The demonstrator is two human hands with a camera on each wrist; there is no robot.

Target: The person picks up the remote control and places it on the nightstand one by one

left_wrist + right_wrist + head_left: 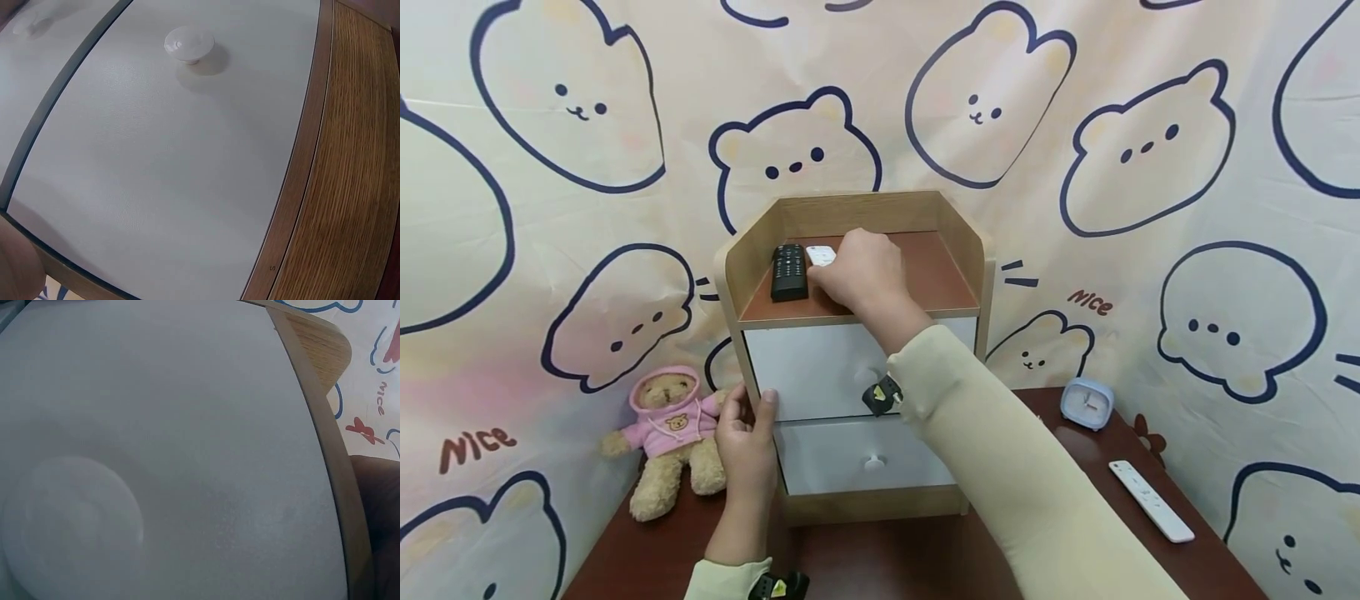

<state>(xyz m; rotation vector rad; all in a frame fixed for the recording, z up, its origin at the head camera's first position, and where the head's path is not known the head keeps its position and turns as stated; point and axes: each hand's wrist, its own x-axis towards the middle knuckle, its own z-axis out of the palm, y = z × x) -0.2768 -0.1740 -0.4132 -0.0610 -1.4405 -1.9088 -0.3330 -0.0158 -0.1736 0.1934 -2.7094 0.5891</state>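
Note:
Over the top shelf of a small wooden cabinet [955, 260], my right hand [868, 267] holds a white remote control [821, 255]. Its keypad end shows past the fingers; the rest is hidden under the hand. Just to the left lies a black remote control [789, 273] on the brown shelf. My left hand [748, 442] rests against the cabinet's left front edge, thumb toward the front. Two white drawers [827, 458] with round knobs are closed below the shelf. One knob [189, 44] shows in the left wrist view, another knob [72, 531] close up in the right wrist view.
A teddy bear [673, 433] in a pink hoodie sits left of the cabinet, close to my left hand. On the dark red table [880, 558], to the right, stand a light blue clock [1087, 403] and another white remote [1151, 501]. A bear-print cloth [970, 217] hangs behind.

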